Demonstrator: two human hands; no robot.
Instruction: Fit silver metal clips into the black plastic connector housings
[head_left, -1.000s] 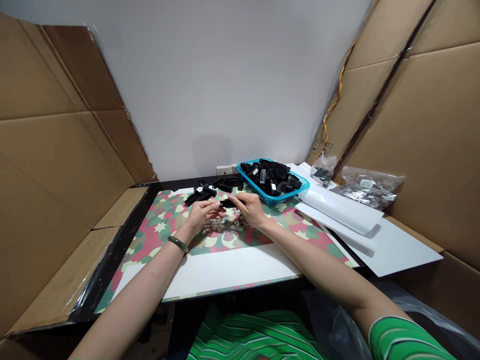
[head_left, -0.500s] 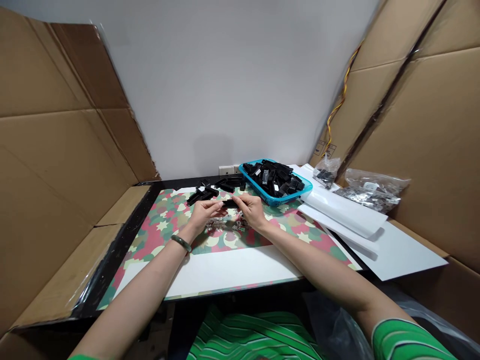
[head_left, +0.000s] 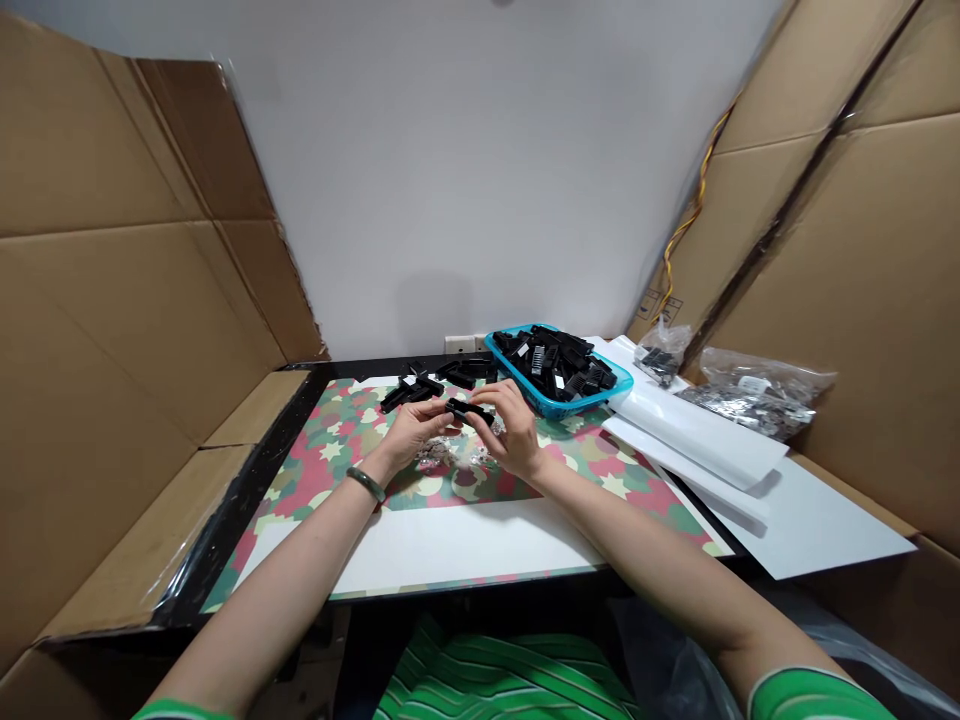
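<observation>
Between my hands, above the patterned mat, is a small oblong black plastic part [head_left: 469,411]. My left hand [head_left: 418,430] pinches its left end between thumb and fingers. At its right end, my right hand [head_left: 514,428] has its thumb and fingertips closed on the part. Small shiny metal pieces [head_left: 439,453] lie on the mat just below the hands. Behind the left hand rest several loose black parts [head_left: 411,388], with more black parts [head_left: 466,372] to their right. Beyond the right hand stands a blue basket [head_left: 559,408] heaped with similar black parts.
Cardboard sheets [head_left: 112,330] wall the left side, and cardboard [head_left: 847,260] rises on the right. White sheets [head_left: 697,430] overhang the table's right side. Plastic bags of small metal pieces [head_left: 750,405] and black pieces [head_left: 660,360] lie there. A socket [head_left: 459,345] sits on the back wall.
The black part has turned from about level to slanting, its right end now lower. My right hand's fingers have lifted and shifted along it. The view has moved slightly.
</observation>
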